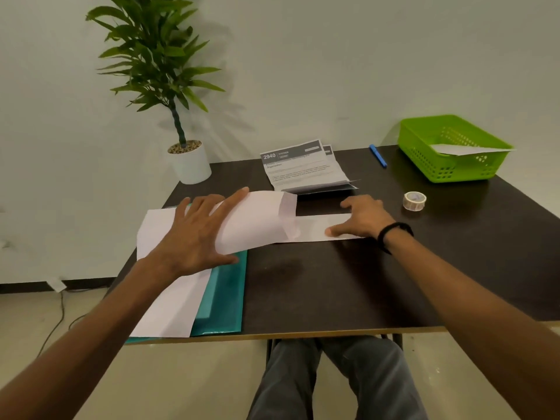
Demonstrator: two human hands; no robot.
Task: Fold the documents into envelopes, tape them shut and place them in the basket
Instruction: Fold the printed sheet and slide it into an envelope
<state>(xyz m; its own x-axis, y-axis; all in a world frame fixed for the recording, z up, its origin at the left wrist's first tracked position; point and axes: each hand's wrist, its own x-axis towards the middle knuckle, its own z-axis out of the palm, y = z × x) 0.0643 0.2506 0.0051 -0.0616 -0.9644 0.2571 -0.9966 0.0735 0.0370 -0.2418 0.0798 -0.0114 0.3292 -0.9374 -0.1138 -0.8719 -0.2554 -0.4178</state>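
Left hand (194, 234) holds the envelope (257, 219) bowed open, mouth toward 3 o'clock; right hand (362, 216), fingers flat, pins the folded document (318, 227) on the table (333, 283) to feed in.

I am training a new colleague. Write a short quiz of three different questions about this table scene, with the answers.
1. True or false: the green basket already holds a white paper.
2. Which lies nearest the right hand? A) tape roll B) blue pen C) potted plant
3. Fill in: the left hand holds a white ____.

Key: 1 true; 2 A; 3 envelope.
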